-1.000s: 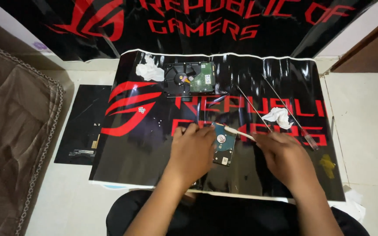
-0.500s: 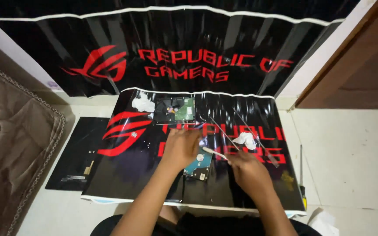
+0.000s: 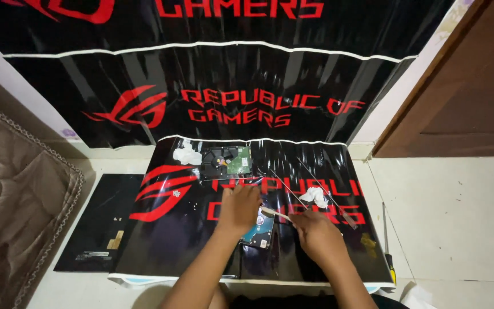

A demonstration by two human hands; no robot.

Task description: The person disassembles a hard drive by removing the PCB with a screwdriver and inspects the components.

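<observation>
Left hand (image 3: 238, 209) flat on small drive (image 3: 258, 232); right hand (image 3: 315, 236) pinching white swab (image 3: 275, 214) at nine o'clock — cleaning seemingly midway, second drive (image 3: 226, 162) waiting at twelve.

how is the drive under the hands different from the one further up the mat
The near drive shows a blue-green board and lies tilted under the left hand; the far drive shows a dark body with a green board, sits square and is untouched. Both lie flat on the black mat.
</observation>
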